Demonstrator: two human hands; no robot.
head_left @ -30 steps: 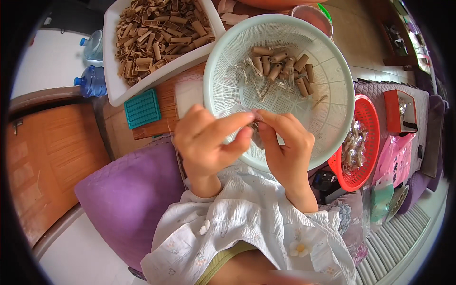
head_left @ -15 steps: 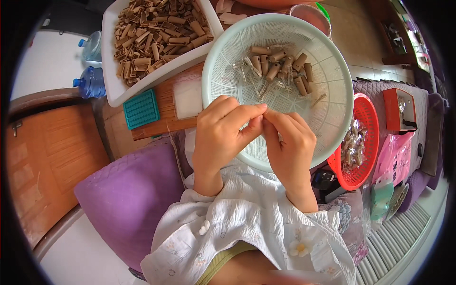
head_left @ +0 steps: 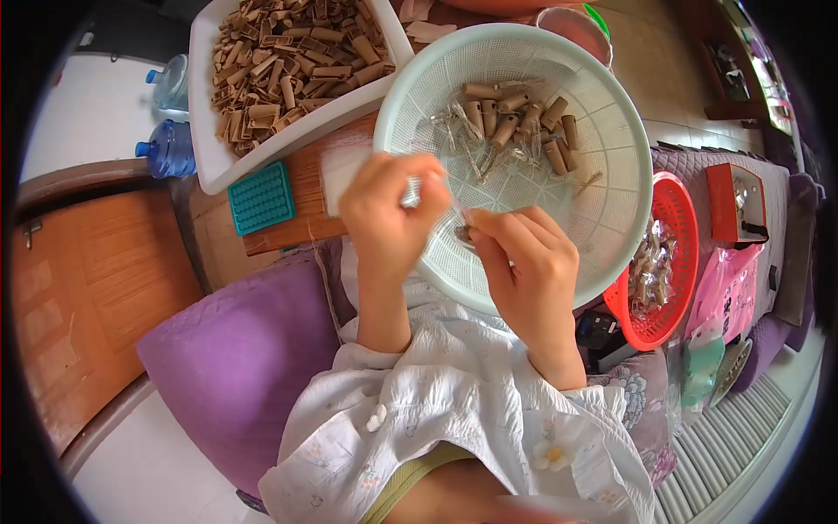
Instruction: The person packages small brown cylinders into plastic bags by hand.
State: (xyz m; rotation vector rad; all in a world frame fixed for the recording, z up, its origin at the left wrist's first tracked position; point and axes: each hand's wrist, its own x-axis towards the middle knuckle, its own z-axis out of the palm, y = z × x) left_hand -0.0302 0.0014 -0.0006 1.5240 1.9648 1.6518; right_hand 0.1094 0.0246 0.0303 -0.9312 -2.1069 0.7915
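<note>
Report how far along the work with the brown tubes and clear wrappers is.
Done: about a dozen brown tubes lie with clear wrappers in the pale green basket. In hand: the left hand pinches something clear, and the right hand holds a small dark piece. Left: the white tray remains heaped with brown pieces.

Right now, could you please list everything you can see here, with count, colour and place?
basket: one, pale green, centre, on the lap
tubes: about ten, brown, in the basket's far side
clear wrappers: a small heap, in the basket
tray: one, white, upper left, full of brown tubes
grid block: one, teal, below the tray
red basket: one, right
water bottles: two, blue, far left
cushion: one, purple, lower left
left hand: pinching something small and pale
right hand: pinching a small dark piece
</note>
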